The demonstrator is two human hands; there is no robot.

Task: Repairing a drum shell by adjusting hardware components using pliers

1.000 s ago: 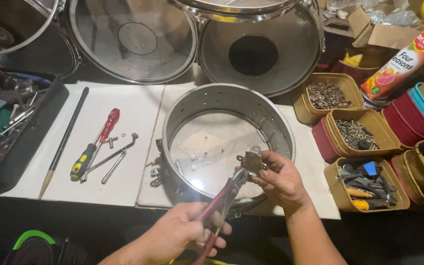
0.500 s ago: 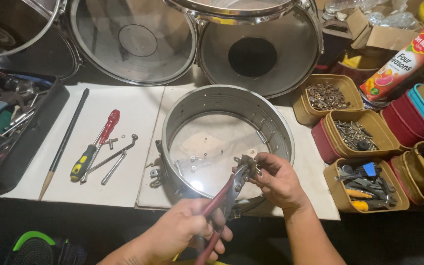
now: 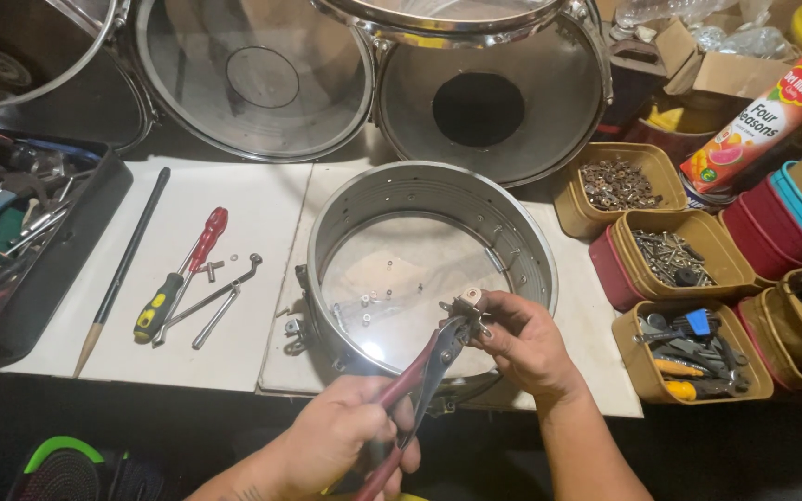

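Gripping red-handled pliers (image 3: 424, 376), the left hand (image 3: 341, 445) is closed round both handles low in the frame; the jaws stand closed on a small metal fitting (image 3: 464, 304). The right hand (image 3: 522, 339) pinches that same fitting between fingertips, just over the near rim of the shell (image 3: 433, 190).

Progress, as a judgement: shell stripped bare, no heads or hoops on it, holes along its wall open. A few loose screws (image 3: 373, 299) lie on its clear bottom, so hardware looks partly removed. One lug (image 3: 294, 334) stays on the outer left wall. The fitting is off the shell, being worked in hand. Refitting or further stripping is left; which, cannot tell.

Counts, left to right:
- tool tray (image 3: 95, 218), one, black, full of mixed tools, too jumbled to count.
- stick (image 3: 122, 269), one, long and dark with a pale tip.
- screwdriver (image 3: 183, 274), one, red and yellow-black.
- keys (image 3: 220, 301), two, bent metal, just beside the screwdriver.
- white mats (image 3: 252, 199), two, touching side by side.
- drums (image 3: 252, 74), three at the back, the right one with a round hole.
- tubs (image 3: 647, 158), three tan ones with hardware clearly seen; more at the right edge, partly cut off.
- juice carton (image 3: 772, 116), one, tilted.
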